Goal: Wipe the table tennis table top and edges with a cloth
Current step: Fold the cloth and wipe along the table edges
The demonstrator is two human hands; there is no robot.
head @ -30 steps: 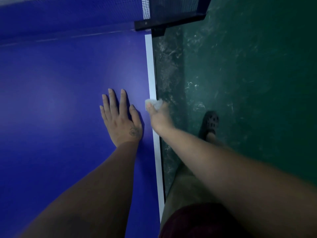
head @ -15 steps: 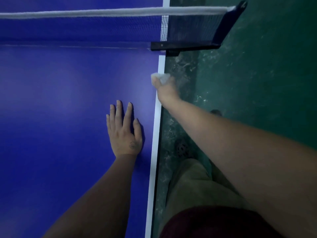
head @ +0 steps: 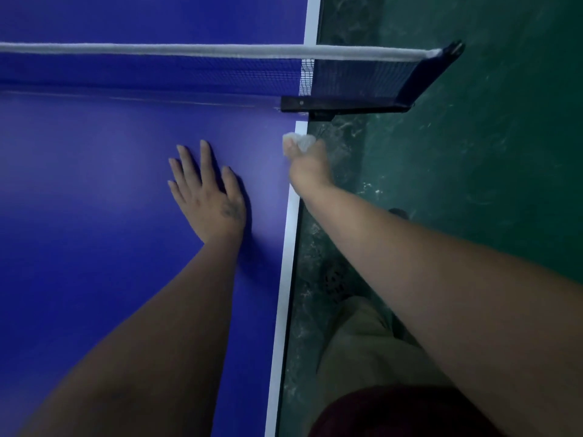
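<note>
— Where was the cloth [head: 299, 141]?

— Bunched into a small pale wad on the right edge of the blue surface [head: 94, 184], sitting over the white border stripe [head: 288, 247], just near of the black net clamp [head: 340, 105].

— Which way did it run?

— Its longer side lay left to right, across the stripe rather than along it, and the wad stuck out past the far side of the fingers.

— Who held it?

— The right hand [head: 307, 167] gripped it, fingers curled round it, with the knuckles hanging over the table's side above the green floor [head: 473, 152]. How much of the cloth was tucked inside the fist I could not tell.

— And the other of the two hands?

— The left hand [head: 206, 197] lay flat on the surface, fingers straight and slightly spread, pointing far toward the net [head: 189, 70]. It sat left of the cloth and a little nearer, apart from it.

— Anything below?

— A dark shoe [head: 334, 279] on the floor beside the table.
</note>
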